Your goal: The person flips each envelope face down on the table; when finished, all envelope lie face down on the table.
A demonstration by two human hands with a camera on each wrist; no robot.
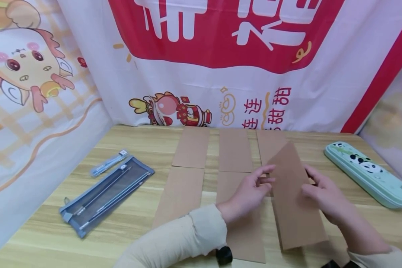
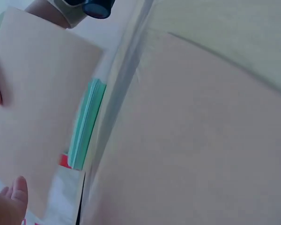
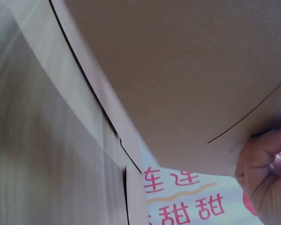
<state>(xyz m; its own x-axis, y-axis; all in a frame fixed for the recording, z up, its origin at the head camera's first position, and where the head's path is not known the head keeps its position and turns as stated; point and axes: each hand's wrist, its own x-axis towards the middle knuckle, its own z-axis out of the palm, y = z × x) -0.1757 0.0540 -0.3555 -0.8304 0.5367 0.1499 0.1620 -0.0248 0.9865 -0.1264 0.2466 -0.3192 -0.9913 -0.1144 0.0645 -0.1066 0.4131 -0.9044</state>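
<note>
My right hand (image 1: 325,193) pinches the right edge of a brown rectangular cardboard piece (image 1: 296,204), thumb on its near face and fingers behind. The piece is tilted and raised off the table at the right of the layout. By its left edge is my left hand (image 1: 246,191), fingers loosely extended; whether they touch it I cannot tell. From the right wrist, the piece's underside (image 3: 178,84) shows a thin dark line. Flat cardboard pieces lie in columns, among them a back left piece (image 1: 191,147), a back middle piece (image 1: 235,149) and a back right piece (image 1: 268,143).
A mint green panda pencil case (image 1: 365,171) lies at the right. To the left are a grey-blue mesh pouch (image 1: 107,197) with pencils in it and a small light blue packet (image 1: 108,163). A printed cloth (image 1: 174,80) hangs behind the wooden table (image 1: 134,208).
</note>
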